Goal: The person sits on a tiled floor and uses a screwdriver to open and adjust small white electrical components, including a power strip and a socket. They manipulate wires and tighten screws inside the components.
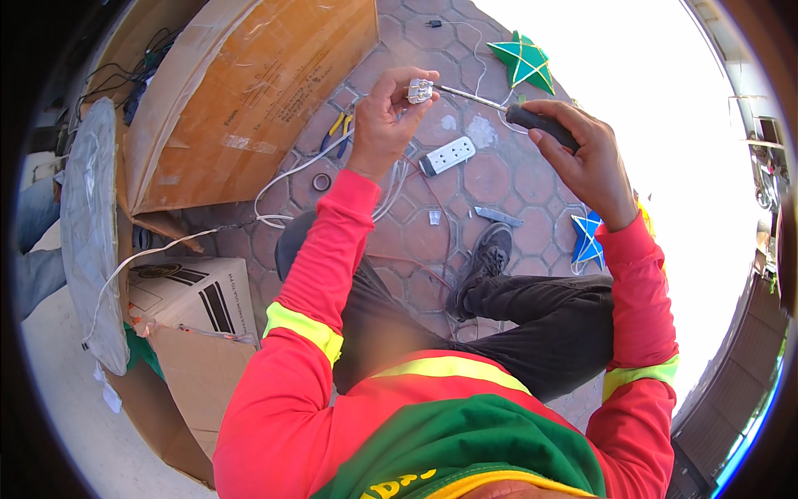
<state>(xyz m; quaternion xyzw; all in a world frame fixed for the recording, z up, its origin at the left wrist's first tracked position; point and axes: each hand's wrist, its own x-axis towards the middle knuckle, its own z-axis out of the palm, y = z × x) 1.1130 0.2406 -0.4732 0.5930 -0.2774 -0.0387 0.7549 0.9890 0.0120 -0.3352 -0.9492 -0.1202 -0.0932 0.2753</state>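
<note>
My left hand point(386, 125) holds up a small pale electrical fitting point(421, 91) between thumb and fingers. A screwdriver point(474, 98) with a long metal shaft meets the fitting's right side; my right hand point(582, 154) is closed around its black handle. Below the hands a white power strip point(449, 155) lies on the paving among pale cables point(283, 181). Pliers with yellow-and-blue handles point(333, 135) lie just left of my left hand, near a dark roll of tape point(322, 181). The fitting's inner detail is too small to make out.
A large cardboard box point(224, 116) stands upper left; more boxes point(187, 291) lie lower left beside a plastic-covered panel point(91, 233). A green star point(522, 63), a blue star point(588, 237) and a utility knife point(499, 216) rest on the paving point(486, 179). My legs stretch across it.
</note>
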